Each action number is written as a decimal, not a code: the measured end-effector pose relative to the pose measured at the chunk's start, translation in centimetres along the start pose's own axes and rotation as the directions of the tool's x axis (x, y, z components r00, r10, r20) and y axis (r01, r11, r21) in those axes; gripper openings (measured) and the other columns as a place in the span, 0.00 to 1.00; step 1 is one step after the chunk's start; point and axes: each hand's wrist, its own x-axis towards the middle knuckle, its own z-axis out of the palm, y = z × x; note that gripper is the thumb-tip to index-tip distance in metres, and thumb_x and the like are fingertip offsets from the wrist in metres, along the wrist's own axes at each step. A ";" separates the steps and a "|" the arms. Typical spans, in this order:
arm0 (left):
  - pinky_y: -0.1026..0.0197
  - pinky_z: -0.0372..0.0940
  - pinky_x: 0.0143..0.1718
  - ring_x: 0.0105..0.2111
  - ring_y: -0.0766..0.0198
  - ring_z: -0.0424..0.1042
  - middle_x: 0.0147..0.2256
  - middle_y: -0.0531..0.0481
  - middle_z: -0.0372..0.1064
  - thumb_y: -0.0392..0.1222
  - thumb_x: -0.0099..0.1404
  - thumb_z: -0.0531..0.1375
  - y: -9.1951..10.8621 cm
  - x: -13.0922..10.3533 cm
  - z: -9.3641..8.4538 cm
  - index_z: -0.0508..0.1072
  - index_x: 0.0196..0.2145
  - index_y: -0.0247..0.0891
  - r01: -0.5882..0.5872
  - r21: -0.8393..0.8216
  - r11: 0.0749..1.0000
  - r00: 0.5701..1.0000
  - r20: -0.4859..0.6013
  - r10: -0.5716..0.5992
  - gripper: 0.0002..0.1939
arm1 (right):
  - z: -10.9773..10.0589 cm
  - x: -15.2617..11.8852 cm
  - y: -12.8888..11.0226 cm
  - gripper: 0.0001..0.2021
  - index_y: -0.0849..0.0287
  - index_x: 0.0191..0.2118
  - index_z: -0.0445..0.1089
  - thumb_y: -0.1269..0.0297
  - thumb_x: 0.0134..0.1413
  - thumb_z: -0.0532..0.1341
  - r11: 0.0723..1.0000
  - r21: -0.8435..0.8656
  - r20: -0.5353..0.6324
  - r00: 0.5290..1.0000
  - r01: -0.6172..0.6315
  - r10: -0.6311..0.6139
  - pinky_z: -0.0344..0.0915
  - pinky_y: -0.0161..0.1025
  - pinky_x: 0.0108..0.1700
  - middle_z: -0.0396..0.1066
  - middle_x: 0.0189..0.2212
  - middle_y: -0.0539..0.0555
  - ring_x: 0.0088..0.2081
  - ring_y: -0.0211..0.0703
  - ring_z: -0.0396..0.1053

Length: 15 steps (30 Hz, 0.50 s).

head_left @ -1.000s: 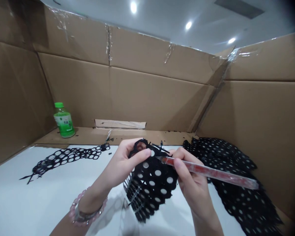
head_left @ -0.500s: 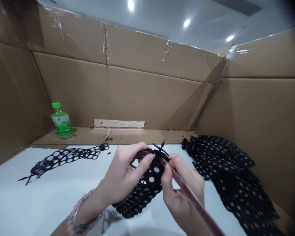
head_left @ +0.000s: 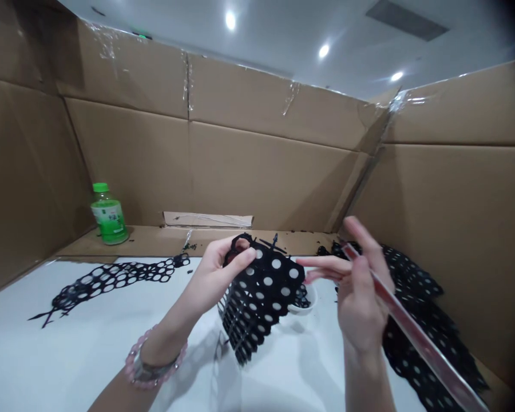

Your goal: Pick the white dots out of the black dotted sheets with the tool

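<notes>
My left hand point(head_left: 223, 274) pinches the upper left corner of a stack of black sheets point(head_left: 268, 281) full of round holes, its layers fanning out below. Between the thumb and a finger of my right hand point(head_left: 363, 292) rests a long, slim reddish tool point(head_left: 416, 337); its exact kind is unclear. Other fingers of that hand stretch out to the stack's right edge, seemingly touching it. A thin black cross-shaped strip point(head_left: 274, 243) juts from the stack's top. Partly hidden behind the stack is a white round container point(head_left: 304, 303) with black bits in it.
A black lattice strip of rings point(head_left: 115, 277) lies on the white table point(head_left: 47, 360) to the left. More black dotted sheets point(head_left: 433, 337) are piled at the right. A green bottle point(head_left: 109, 217) stands at the back left. Cardboard walls point(head_left: 257, 166) enclose the table.
My right hand has drawn the tool away from the stack's top, rightward and up, and extended its fingers to the stack's edge. My left hand has turned the stack flatter toward me.
</notes>
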 end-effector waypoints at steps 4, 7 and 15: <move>0.66 0.57 0.29 0.26 0.67 0.58 0.24 0.55 0.60 0.51 0.59 0.62 -0.3 -0.3 0.5 0.66 0.25 0.37 0.018 -0.041 0.999 1.000 -0.010 -0.018 0.15 | 2.6 -0.4 0.4 0.09 0.55 0.29 0.64 0.60 0.60 0.59 0.998 -0.035 0.145 0.987 -0.057 0.061 0.68 0.39 0.37 0.77 0.33 0.52 0.36 0.44 0.75; 0.65 0.58 0.30 0.26 0.66 0.60 0.24 0.55 0.62 0.50 0.61 0.61 -0.5 -0.3 1.0 0.67 0.28 0.37 0.036 -0.037 0.999 0.999 0.034 -0.034 0.13 | 3.9 -0.9 0.5 0.18 0.55 0.25 0.52 0.66 0.49 0.66 0.998 -0.049 0.134 0.990 -0.027 0.033 0.63 0.35 0.32 0.68 0.26 0.47 0.27 0.37 0.65; 0.55 0.55 0.45 0.38 0.58 0.71 0.35 0.50 0.75 0.37 0.64 0.61 -1.0 -0.5 1.8 0.75 0.36 0.41 -0.466 0.525 0.712 0.805 -0.082 0.587 0.03 | 4.2 -1.1 0.6 0.18 0.54 0.27 0.50 0.71 0.50 0.64 1.000 0.017 0.053 0.999 0.002 -0.003 0.60 0.33 0.32 0.60 0.25 0.44 0.27 0.35 0.60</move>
